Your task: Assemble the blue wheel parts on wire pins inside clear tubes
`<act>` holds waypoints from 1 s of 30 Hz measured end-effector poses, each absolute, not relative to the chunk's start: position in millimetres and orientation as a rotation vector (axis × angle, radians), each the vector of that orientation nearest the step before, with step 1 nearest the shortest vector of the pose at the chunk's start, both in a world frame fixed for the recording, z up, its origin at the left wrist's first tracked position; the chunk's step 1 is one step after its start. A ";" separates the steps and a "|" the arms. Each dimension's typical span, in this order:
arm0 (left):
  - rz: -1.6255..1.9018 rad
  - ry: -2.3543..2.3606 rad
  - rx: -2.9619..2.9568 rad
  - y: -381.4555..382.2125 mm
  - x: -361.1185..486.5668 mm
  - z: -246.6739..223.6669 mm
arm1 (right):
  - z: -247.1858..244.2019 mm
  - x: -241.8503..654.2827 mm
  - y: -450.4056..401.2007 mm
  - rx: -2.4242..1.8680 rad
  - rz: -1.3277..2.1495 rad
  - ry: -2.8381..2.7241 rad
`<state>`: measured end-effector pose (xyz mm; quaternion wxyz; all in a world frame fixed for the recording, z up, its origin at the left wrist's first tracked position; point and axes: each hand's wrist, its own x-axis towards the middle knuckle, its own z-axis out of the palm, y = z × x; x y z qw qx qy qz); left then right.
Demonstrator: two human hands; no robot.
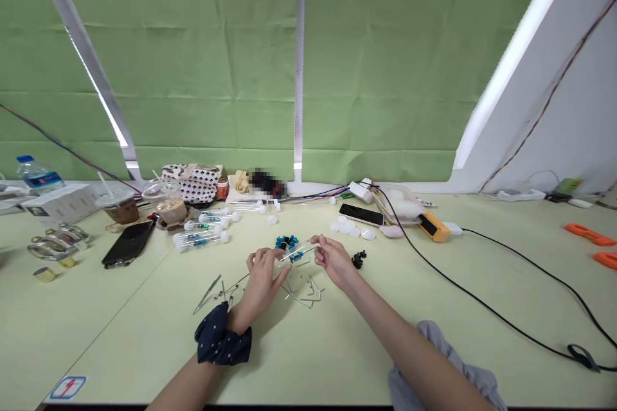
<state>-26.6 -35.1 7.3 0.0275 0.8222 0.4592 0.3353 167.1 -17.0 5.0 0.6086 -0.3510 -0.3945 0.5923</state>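
Observation:
My left hand (263,277), with a dark dotted scrunchie (222,337) at the wrist, is closed around one end of a clear tube (285,258). A blue part (296,256) shows at the tube, but I cannot tell whether it lies inside or behind. My right hand (333,259) pinches a thin rod (311,243) by the tube's other end. Just beyond are several blue parts (286,241). Small black parts (358,259) lie right of my right hand. Bent metal keys (313,292) and tweezers (206,294) lie nearer me.
Capped tubes (201,239) lie back left, near a black phone (128,244) and drink cups (118,209). White caps (351,227), another phone (361,214) and a yellow device (434,227) are back right. A black cable (463,295) crosses the right side.

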 end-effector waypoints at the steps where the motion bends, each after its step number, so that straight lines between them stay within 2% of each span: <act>1: 1.032 1.404 2.533 -34.9 -26.4 7.3 | 6.0 165.5 -18.9 -0.809 1.405 -0.927; 6: 1.045 1.399 2.438 -29.7 -32.5 7.7 | 8.5 165.2 -22.3 -0.770 1.405 -0.957; 9: 1.073 1.456 2.355 -22.3 -42.7 8.3 | 1.5 172.4 -17.7 -0.966 1.151 -1.118; 14: 1.066 1.525 2.243 -11.3 -56.6 10.5 | -19.7 176.2 -9.1 -1.409 0.608 -1.788; 18: 1.000 1.519 2.244 -8.2 -58.8 10.0 | -28.5 172.0 -3.5 -1.593 0.405 -2.002; 25: 0.882 1.523 2.291 -4.7 -60.1 0.9 | -31.9 173.6 1.9 -1.586 0.429 -2.085; 30: 0.852 1.536 2.281 -2.1 -61.0 -5.0 | -24.9 186.0 3.9 -1.546 0.507 -1.844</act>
